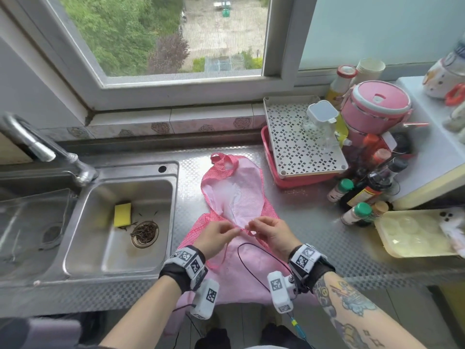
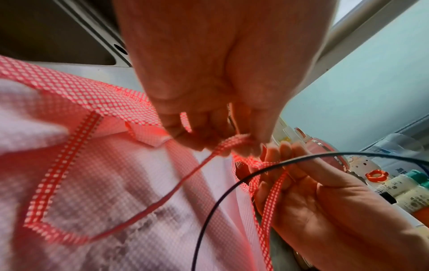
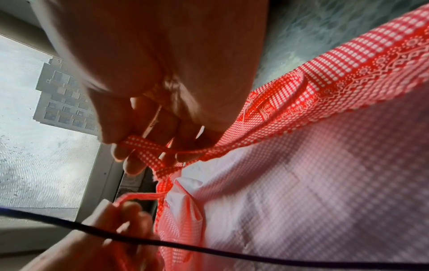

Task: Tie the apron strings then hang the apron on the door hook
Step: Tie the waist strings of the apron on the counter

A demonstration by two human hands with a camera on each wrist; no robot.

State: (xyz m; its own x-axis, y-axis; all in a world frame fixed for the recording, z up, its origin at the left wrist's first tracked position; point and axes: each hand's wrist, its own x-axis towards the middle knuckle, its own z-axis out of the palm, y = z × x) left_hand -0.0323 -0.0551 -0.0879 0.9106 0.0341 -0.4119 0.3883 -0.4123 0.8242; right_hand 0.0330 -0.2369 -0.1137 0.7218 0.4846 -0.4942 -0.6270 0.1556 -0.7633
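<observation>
A pink and red checked apron (image 1: 234, 195) lies on the steel counter (image 1: 312, 222), its neck loop (image 1: 222, 159) pointing to the window and its hem hanging over the front edge. My left hand (image 1: 219, 235) and right hand (image 1: 269, 231) meet over its waist. Each pinches a red checked string (image 2: 234, 144). In the left wrist view the left fingers (image 2: 209, 132) hold a loop of string while the right hand (image 2: 301, 176) has the other string (image 2: 271, 194) running across its fingers. In the right wrist view the strings (image 3: 148, 152) cross under my right fingers (image 3: 132, 161).
A double steel sink (image 1: 120, 222) with a yellow sponge (image 1: 122, 214) and a tap (image 1: 37, 147) lies left of the apron. On the right stand a red basket with a white tray (image 1: 302, 147), a pink lunch container (image 1: 375, 107), several sauce bottles (image 1: 364, 192) and a yellowish tray (image 1: 412, 233). A black cable (image 1: 261, 253) loops over the apron.
</observation>
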